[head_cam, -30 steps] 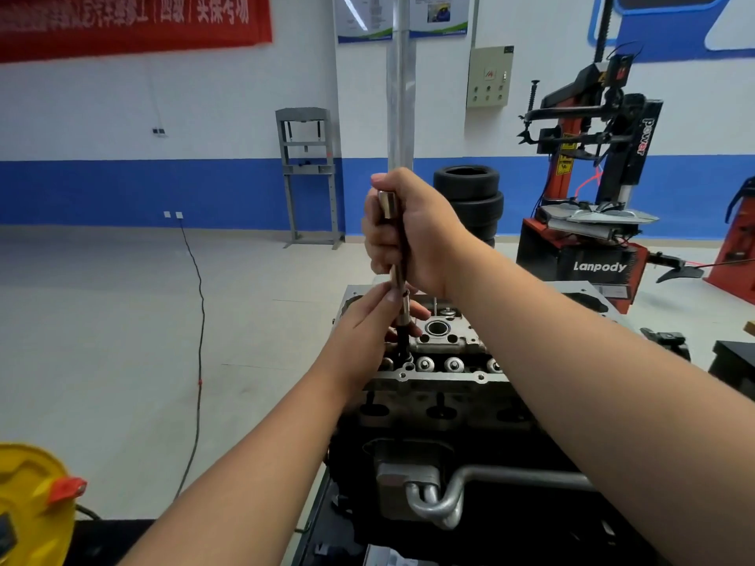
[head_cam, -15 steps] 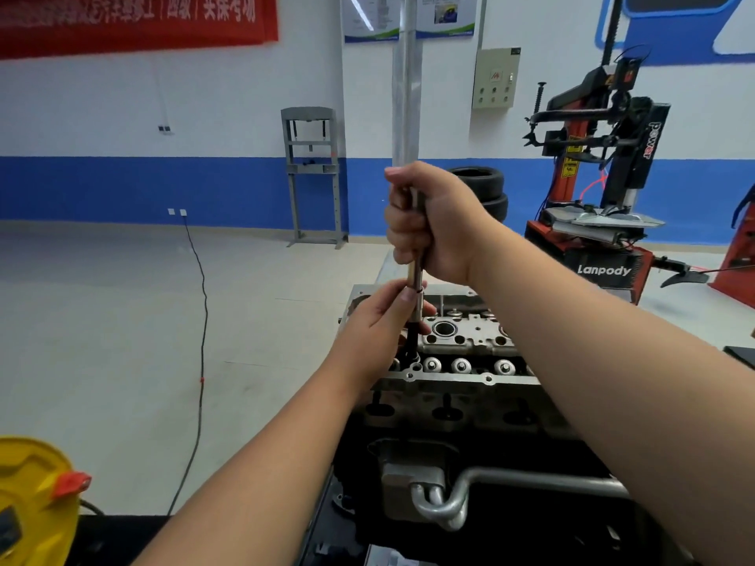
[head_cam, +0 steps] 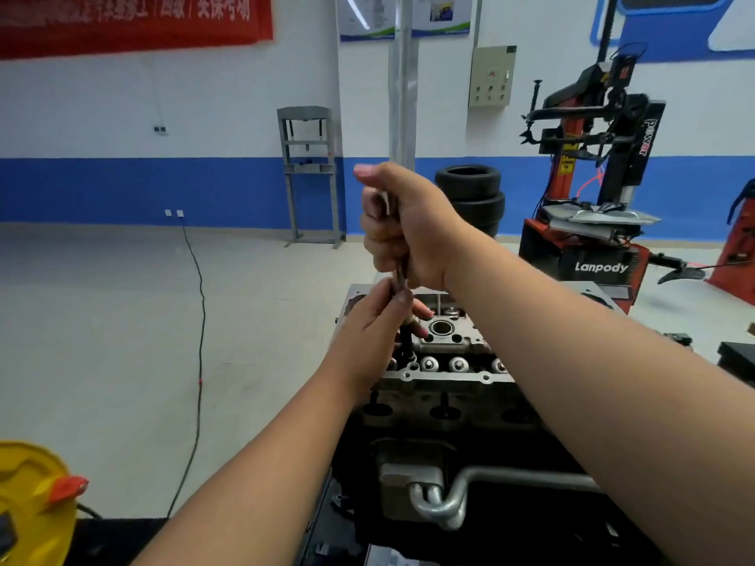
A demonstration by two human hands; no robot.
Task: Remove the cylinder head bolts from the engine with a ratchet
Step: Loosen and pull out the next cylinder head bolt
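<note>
The engine's grey cylinder head [head_cam: 445, 379] stands in front of me, with round valve parts along its near edge. A slim metal ratchet tool [head_cam: 402, 279] stands upright over the head's near left corner. Its dark lower end [head_cam: 405, 345] goes down into the head. My right hand [head_cam: 404, 226] grips the tool's upper part in a fist. Below it, my left hand [head_cam: 374, 328] pinches the shaft just above the head. The bolt under the tool is hidden.
A silver coolant pipe [head_cam: 457, 492] runs across the engine's dark front. A yellow container [head_cam: 28, 500] sits at the lower left. Stacked tyres [head_cam: 470, 198], a red tyre changer [head_cam: 592, 222], a grey press frame [head_cam: 310, 173] and a black floor cable [head_cam: 200, 320] are behind.
My view has shifted a little between frames. Both hands stay on the upright tool, the right hand's grip turning slightly around it.
</note>
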